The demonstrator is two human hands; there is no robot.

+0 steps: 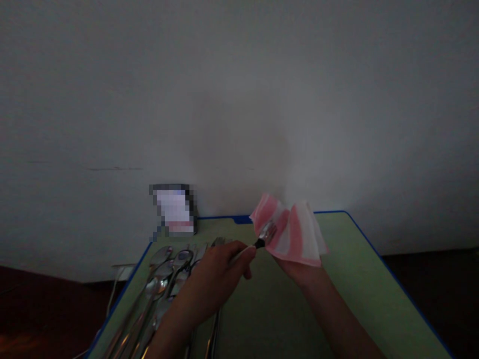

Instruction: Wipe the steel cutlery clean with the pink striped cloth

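My left hand [224, 264] grips a fork [266, 232] by its handle, thumb and fingers closed around it. The fork's tines point up and to the right, against a pink and white striped cloth [295, 233]. That cloth is draped over my right hand [295, 271], which supports it from beneath; its fingers are mostly hidden under the fabric. Beneath and left of my left forearm lie several metal spoons [182, 259] and forks [218, 241], side by side on the green table [277, 314]. Part of this cutlery is covered by the arm.
A blurred-out device with a bright screen [174, 207] stands at the table's back left corner. The table has a blue edge [396, 281] and sits against a grey wall [239, 109]. A pale cable [112, 294] hangs beside its left side.
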